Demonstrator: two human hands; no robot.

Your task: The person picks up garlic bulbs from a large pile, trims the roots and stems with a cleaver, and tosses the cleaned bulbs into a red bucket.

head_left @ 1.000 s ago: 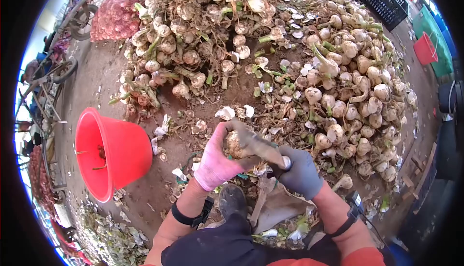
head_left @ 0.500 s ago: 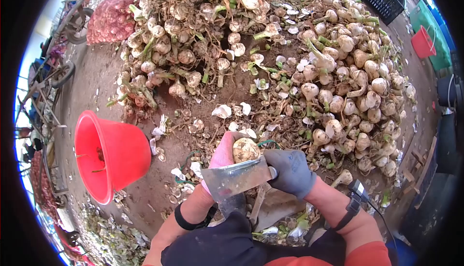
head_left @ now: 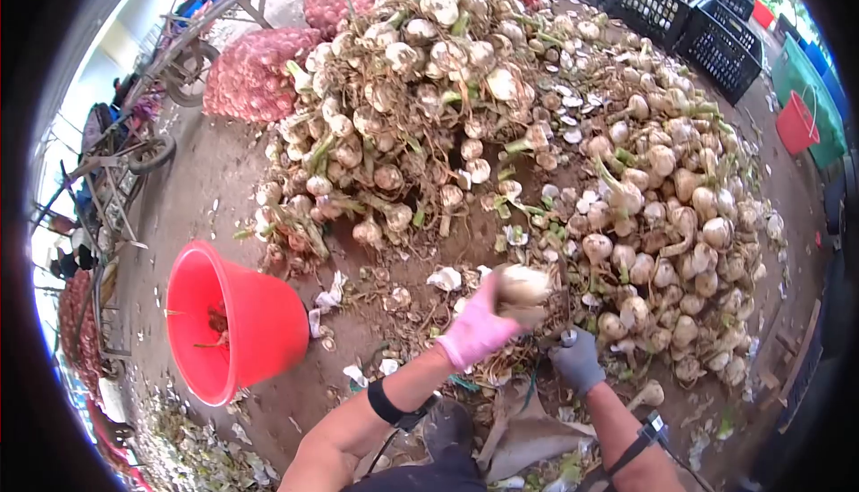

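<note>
My left hand (head_left: 477, 329), in a pink glove, is closed on a garlic bulb (head_left: 523, 285), smeared by motion, above the littered ground in front of me. To its right, my right hand (head_left: 578, 362) wears a grey glove and grips a cleaver by its handle (head_left: 568, 338). The blade is turned nearly edge-on, so little of it shows. Just beyond my right hand lies a spread of garlic bulbs (head_left: 662, 161) with trimmed stems. Farther ahead rises a heap of untrimmed garlic (head_left: 420, 72) with roots and stalks.
A red bucket (head_left: 268, 331) leans on its side at left with scraps inside. Filled pink net sacks (head_left: 255, 72) stand behind it. Black crates (head_left: 720, 49) are at the back right, near a smaller red bucket (head_left: 796, 123). Peelings (head_left: 192, 434) litter the ground at lower left.
My left hand has carried the bulb right and forward, away from the cleaver. My right hand has moved right and down, turning the blade from broadside to nearly edge-on. The view has shifted.
</note>
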